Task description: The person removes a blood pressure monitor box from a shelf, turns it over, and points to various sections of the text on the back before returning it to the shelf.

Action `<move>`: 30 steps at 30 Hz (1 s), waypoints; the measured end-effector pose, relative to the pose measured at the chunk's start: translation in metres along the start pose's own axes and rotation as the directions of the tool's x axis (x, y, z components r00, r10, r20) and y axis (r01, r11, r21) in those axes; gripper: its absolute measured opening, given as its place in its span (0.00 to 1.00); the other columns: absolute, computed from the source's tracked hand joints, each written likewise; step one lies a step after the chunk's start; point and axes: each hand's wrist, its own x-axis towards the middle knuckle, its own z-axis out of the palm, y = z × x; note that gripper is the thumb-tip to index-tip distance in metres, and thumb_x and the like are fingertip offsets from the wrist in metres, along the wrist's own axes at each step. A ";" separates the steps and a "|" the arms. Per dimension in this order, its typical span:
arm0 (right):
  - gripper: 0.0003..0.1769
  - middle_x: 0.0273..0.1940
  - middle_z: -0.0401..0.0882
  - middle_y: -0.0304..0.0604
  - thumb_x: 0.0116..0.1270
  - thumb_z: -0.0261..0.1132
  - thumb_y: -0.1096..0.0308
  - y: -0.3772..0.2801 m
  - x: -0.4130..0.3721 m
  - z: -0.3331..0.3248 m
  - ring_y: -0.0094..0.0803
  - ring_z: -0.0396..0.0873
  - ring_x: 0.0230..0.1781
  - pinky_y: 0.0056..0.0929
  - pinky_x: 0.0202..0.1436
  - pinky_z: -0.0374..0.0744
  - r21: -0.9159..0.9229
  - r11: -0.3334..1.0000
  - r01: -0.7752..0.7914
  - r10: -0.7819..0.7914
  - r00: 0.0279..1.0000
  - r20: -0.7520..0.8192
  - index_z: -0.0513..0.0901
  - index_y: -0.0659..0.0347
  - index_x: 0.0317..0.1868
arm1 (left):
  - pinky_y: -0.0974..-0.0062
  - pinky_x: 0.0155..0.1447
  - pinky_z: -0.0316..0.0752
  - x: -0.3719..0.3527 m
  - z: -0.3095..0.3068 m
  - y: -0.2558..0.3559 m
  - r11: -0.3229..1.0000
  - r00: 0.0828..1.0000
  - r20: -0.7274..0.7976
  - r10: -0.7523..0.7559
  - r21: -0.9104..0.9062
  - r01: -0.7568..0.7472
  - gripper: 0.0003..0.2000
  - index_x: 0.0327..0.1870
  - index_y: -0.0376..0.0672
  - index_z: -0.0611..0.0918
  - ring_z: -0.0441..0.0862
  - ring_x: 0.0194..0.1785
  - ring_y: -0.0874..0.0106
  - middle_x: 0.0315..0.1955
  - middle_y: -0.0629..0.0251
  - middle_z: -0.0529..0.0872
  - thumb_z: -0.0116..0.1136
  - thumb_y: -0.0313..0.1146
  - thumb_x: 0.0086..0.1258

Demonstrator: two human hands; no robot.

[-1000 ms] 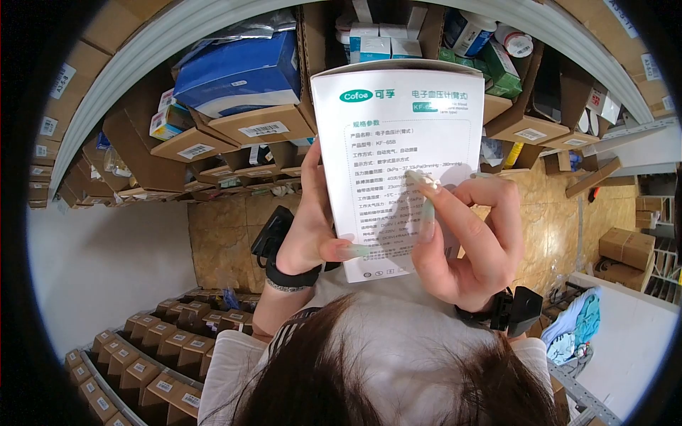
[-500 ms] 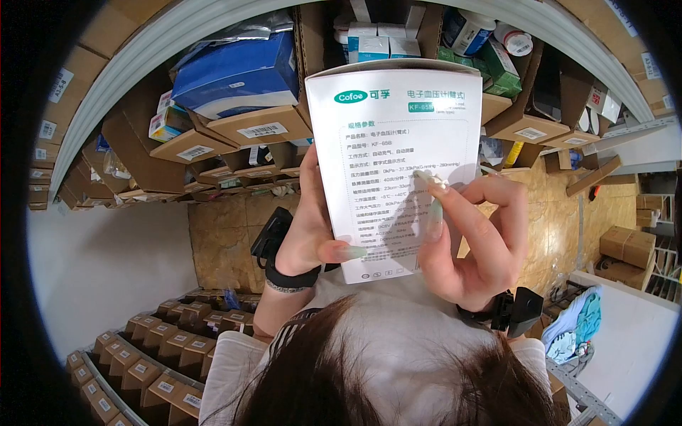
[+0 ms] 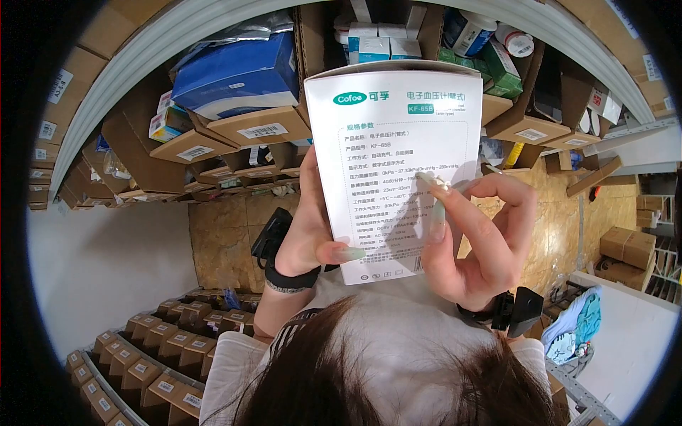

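Note:
A white Cofoe carton (image 3: pixel 398 131), printed in green and grey with "KF-65B" and a list of specifications, is held upright before me. My left hand (image 3: pixel 307 234) grips its left side, the thumb lying across the lower front and the fingers behind the edge. Over the lower right of the printed face hovers my right hand (image 3: pixel 479 231), holding nothing. Its index finger, with a decorated nail, points at the text lines. The thumb tip sits just below the index finger, and the other fingers are bent apart. Some of the lower text is hidden behind this hand.
Beyond the carton, a shelf carries cardboard bins (image 3: pixel 259 128) with a blue box (image 3: pixel 238 74), small cartons and white bottles (image 3: pixel 469 32). Rows of labelled bins (image 3: pixel 170 348) stand at lower left. Brown cartons (image 3: pixel 625 248) and blue-green cloth (image 3: pixel 586 319) are at right.
My right hand has shifted slightly right and down over the carton, its bent fingers a little further out. The carton and my left hand hold almost still.

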 end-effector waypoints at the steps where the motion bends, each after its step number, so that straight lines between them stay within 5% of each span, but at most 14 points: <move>1: 0.17 0.36 0.69 0.50 0.44 0.63 0.71 -0.001 0.000 0.000 0.34 0.70 0.35 0.25 0.34 0.65 0.000 1.000 0.000 0.000 1.000 0.000 0.84 0.67 0.38 | 0.56 0.69 0.57 0.000 0.000 -0.001 1.000 1.000 0.000 0.000 0.000 0.000 0.67 0.69 0.42 0.35 0.55 0.70 0.55 0.66 0.48 0.53 0.74 0.59 0.36; 4: 0.16 0.38 0.70 0.52 0.44 0.63 0.71 0.000 0.001 0.001 0.38 0.72 0.41 0.32 0.41 0.71 -0.038 0.999 -0.022 0.023 1.000 0.010 0.84 0.66 0.37 | 0.56 0.69 0.57 -0.001 -0.002 -0.002 1.000 1.000 -0.017 -0.005 -0.016 0.005 0.68 0.69 0.42 0.35 0.55 0.70 0.55 0.67 0.48 0.53 0.74 0.59 0.35; 6: 0.16 0.42 0.71 0.55 0.43 0.62 0.71 0.005 0.003 0.006 0.45 0.72 0.47 0.46 0.53 0.72 -0.047 0.995 0.090 -0.094 0.991 -0.093 0.84 0.64 0.36 | 0.56 0.69 0.58 -0.001 -0.002 -0.001 1.000 1.000 -0.023 -0.007 -0.001 0.007 0.68 0.70 0.42 0.36 0.56 0.70 0.56 0.66 0.49 0.54 0.75 0.60 0.34; 9: 0.16 0.44 0.71 0.58 0.43 0.61 0.70 0.003 0.002 0.002 0.51 0.71 0.51 0.58 0.61 0.66 -0.037 0.999 0.029 -0.029 0.999 -0.016 0.84 0.64 0.36 | 0.56 0.68 0.59 0.000 0.001 0.002 1.000 0.999 -0.029 -0.015 -0.002 0.015 0.68 0.70 0.43 0.37 0.57 0.69 0.55 0.66 0.49 0.55 0.75 0.60 0.33; 30: 0.14 0.45 0.76 0.52 0.48 0.64 0.68 0.007 -0.002 0.003 0.58 0.68 0.59 0.57 0.64 0.59 0.031 0.999 -0.017 0.019 0.998 -0.059 0.85 0.59 0.38 | 0.58 0.69 0.57 -0.001 -0.007 -0.003 1.000 1.000 0.017 -0.012 0.003 0.012 0.67 0.69 0.39 0.36 0.55 0.70 0.55 0.66 0.48 0.54 0.74 0.59 0.37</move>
